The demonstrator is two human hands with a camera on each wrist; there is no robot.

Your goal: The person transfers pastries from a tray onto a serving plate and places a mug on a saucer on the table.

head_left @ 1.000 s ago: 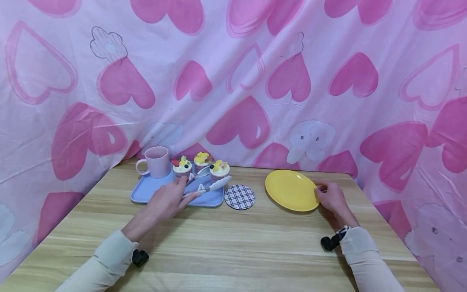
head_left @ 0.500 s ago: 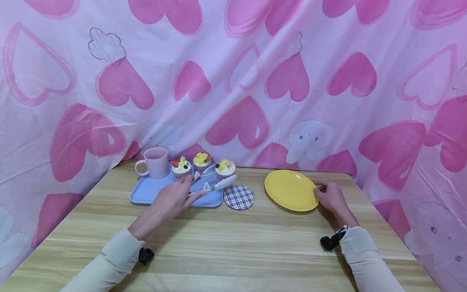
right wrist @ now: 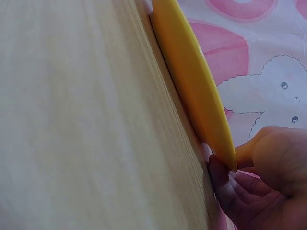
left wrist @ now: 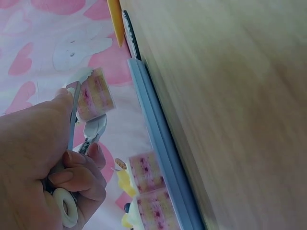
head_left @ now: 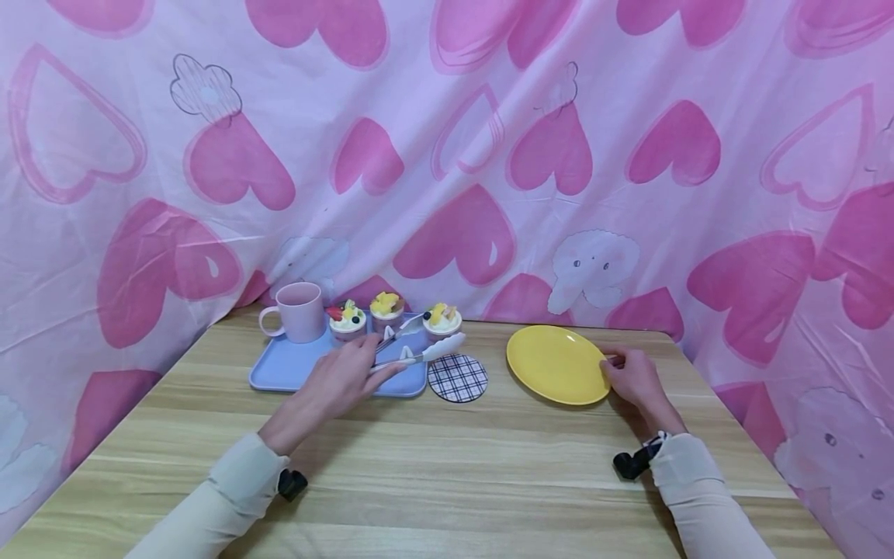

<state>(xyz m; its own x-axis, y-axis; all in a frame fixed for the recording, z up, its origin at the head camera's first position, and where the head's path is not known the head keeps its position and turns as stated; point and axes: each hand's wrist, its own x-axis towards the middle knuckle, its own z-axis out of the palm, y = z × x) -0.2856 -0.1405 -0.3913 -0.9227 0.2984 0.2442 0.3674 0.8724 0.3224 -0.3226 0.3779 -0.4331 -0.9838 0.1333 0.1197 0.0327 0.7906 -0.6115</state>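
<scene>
My left hand [head_left: 342,375] grips a pair of tongs [head_left: 412,359], metal with white tips. Between the tips is a fruit-topped dessert cup [head_left: 442,324], lifted clear of the blue tray [head_left: 293,371]; its layered side shows in the left wrist view, where the cup [left wrist: 97,96] hangs off the surface. Two more dessert cups, a berry-topped one [head_left: 347,322] and a yellow-topped one [head_left: 386,310], stand on the tray. My right hand [head_left: 634,380] pinches the right rim of a yellow plate [head_left: 555,365], thumb above and fingers below in the right wrist view.
A pink mug [head_left: 300,312] stands on the tray's left part. A round checked coaster [head_left: 458,378] lies between tray and plate on the wooden table [head_left: 461,473]. A pink heart-print cloth [head_left: 454,155] hangs behind the table.
My left hand has moved to the right with the tongs, carrying the dessert cup from above the tray toward the space over the coaster. The right hand and plate stay put.
</scene>
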